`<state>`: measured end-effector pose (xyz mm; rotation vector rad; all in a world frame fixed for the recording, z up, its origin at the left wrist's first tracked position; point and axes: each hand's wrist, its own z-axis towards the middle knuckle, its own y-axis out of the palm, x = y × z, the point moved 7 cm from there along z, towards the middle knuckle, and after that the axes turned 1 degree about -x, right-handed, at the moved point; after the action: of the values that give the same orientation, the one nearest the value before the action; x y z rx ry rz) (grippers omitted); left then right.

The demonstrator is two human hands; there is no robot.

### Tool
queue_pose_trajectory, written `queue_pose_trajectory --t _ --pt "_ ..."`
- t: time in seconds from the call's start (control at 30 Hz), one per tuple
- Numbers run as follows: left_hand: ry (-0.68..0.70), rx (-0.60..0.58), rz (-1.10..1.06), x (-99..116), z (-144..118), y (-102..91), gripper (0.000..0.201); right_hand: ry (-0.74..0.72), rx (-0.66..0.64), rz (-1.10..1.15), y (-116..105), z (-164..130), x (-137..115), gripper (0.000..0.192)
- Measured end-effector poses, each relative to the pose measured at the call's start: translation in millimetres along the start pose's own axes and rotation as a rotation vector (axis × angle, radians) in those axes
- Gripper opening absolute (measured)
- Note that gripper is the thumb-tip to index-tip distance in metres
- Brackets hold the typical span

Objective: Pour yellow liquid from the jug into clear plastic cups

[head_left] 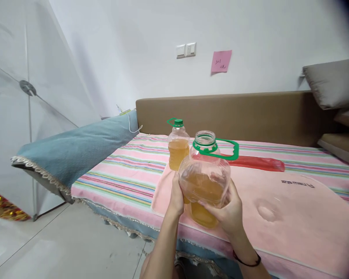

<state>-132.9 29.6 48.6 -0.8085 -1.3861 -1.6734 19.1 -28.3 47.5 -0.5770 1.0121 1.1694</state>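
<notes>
A big clear plastic bottle (205,186) of yellowish liquid is between my two hands, near the sofa's front edge. Its neck has no cap, and a green ring handle sticks out to the right. My left hand (177,197) is wrapped round the bottle's left side. On the right side, my right hand (229,211) grips the bottle's body, with some fingers seen through the plastic. Behind it stands a second bottle (178,151) of similar liquid, upright, with a green cap and green handle. I cannot tell whether the held bottle's base touches the cloth.
A pink mat (296,224) with dark lettering and a round mark lies on the striped cover (119,182). A red plastic strip or bag (256,163) rests behind the held bottle. Cushions (334,83) are stacked at right; a blue-covered armrest (75,151) stands left.
</notes>
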Motion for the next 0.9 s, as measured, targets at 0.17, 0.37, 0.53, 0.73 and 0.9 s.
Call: queue_pose_trajectory --t 0.17,0.37,0.53,0.73,0.9 --pt "0.031 -0.562 0.088 -2.0 -28.6 69.4 0.087 0.011 0.056 0.034 -73.9 -7.1 -33.6 0.087" --pt "-0.133 -0.907 0.037 -40.7 -69.5 141.8 0.11 0.095 0.127 -0.05 -170.6 -24.7 -58.6 0.093" --pt "-0.195 -1.066 -0.002 -71.7 -107.3 193.9 0.109 0.156 0.138 -0.259 -233.8 -54.1 -64.7 0.087" --pt "-0.347 -1.144 -0.137 -107.9 -138.2 231.2 0.095 0.238 0.196 -0.509 -284.7 -85.6 -64.6 0.098" --pt "-0.409 -1.156 -0.227 -134.8 -151.8 240.7 0.091 0.192 0.198 -0.772 -313.2 -102.4 -60.3 0.098"
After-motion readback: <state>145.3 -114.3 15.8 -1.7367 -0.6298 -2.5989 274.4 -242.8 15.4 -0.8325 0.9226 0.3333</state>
